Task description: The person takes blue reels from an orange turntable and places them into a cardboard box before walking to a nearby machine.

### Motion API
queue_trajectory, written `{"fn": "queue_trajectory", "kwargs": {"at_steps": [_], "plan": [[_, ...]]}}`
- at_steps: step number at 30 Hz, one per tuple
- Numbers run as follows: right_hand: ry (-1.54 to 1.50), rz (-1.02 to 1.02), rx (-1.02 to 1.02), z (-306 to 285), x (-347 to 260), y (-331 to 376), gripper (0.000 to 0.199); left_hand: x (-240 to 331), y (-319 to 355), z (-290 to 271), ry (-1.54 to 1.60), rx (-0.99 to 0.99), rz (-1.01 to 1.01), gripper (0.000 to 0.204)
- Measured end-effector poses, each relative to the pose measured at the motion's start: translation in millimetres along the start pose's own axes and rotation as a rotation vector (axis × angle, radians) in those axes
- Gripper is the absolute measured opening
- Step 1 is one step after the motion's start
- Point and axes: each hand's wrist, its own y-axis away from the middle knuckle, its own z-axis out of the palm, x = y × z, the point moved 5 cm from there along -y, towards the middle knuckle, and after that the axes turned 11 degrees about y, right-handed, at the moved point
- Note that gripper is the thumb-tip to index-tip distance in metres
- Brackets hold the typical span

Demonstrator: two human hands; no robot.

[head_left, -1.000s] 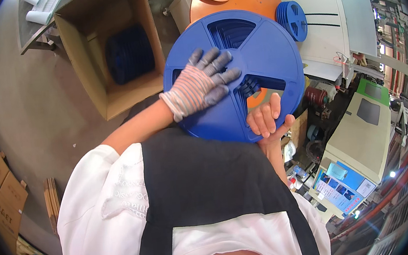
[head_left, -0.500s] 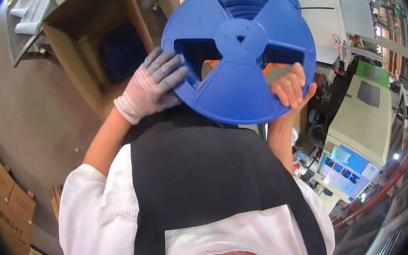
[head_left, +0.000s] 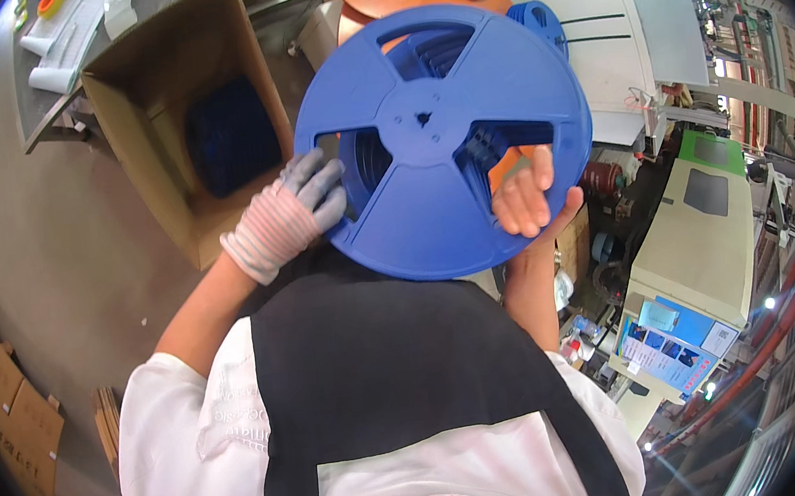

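Gripping blue reel point(head_left: 425, 139): left hand point(head_left: 288, 216), right hand point(head_left: 528, 200), beside open carton point(head_left: 157, 80).

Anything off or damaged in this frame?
One mismatch: the left hand wears a knit glove, the right hand is bare. Both grip the blue reel, which looks intact. Nothing spilled.

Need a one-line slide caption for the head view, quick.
Gloved left hand and bare right hand hold a big blue reel above an open cardboard box.

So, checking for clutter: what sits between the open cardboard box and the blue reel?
In the head view, only the gloved left hand, gripping the blue reel at its left edge beside the cardboard box.
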Motion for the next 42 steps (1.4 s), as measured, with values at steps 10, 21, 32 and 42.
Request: {"fn": "queue_trajectory", "kwargs": {"at_steps": [10, 21, 32, 42], "plan": [[0.124, 0.231, 0.502, -30, 13, 4, 0.029, -26, 63, -12, 1.862, 0.647, -0.807, 0.024], [0.152, 0.238, 0.683, -43, 21, 32, 0.033, -42, 123, -18, 1.955, 0.849, -0.916, 0.031], [0.095, 0.218, 0.585, -19, 41, 31, 0.030, -144, 212, 2, -0.059, 0.214, -1.556, 0.027], [0.043, 0.047, 0.392, -8, 32, 37, 0.041, -209, 242, 62, 0.058, 0.113, -1.525, 0.060]]}}
